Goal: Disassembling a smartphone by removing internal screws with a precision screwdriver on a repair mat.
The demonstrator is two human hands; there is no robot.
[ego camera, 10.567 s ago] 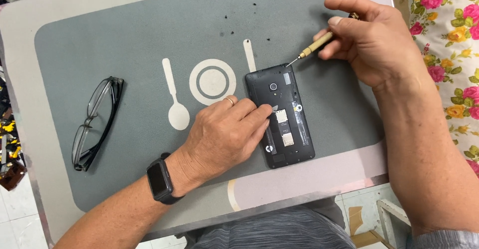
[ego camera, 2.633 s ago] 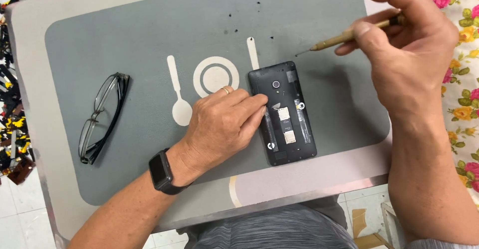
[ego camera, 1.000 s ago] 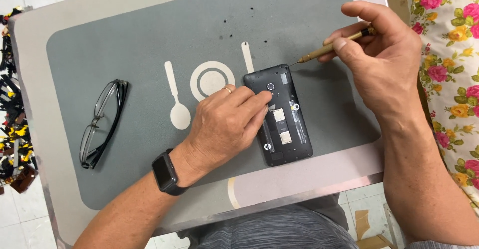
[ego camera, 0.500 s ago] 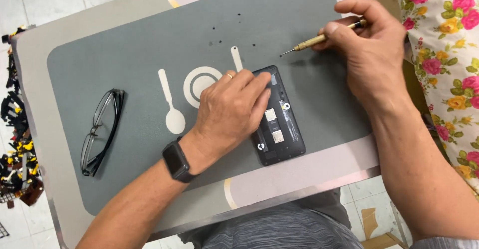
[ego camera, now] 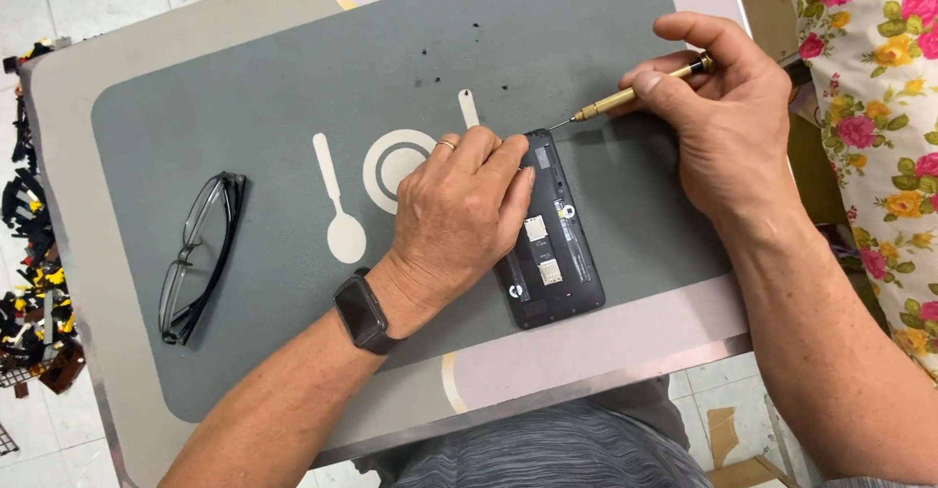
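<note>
Nearest the front edge of the table (ego camera: pixel 606 351), the opened phone (ego camera: pixel 557 254) lies on its face on the grey mat (ego camera: pixel 293 87), its back cover off and its inner parts bare, its lower end close to the mat's front border. The left hand (ego camera: pixel 459 214) lies flat on the phone's left side, fingers spread and pressing down, grasping nothing; a dark watch (ego camera: pixel 363 310) sits on that wrist. Beyond it, the right hand (ego camera: pixel 718 117) pinches a slim brass-coloured screwdriver (ego camera: pixel 635 92) between thumb and fingers, the tip resting at the phone's top right corner.

The likeliest trouble is the fine tip slipping out of a tiny screw head, through a tilted shaft or uneven pressure, and scratching the board or rounding the screw. A freed screw could also roll off and be lost among the small dark specks (ego camera: pixel 451 46) lying loose toward the far edge.

To the left, well apart from the hands, folded glasses (ego camera: pixel 200 254) rest on the mat. Printed white spoon and plate shapes (ego camera: pixel 396 161) lie just beside the left hand. Nothing blocks the screwdriver's path; the left fingertips sit close to the tip.
</note>
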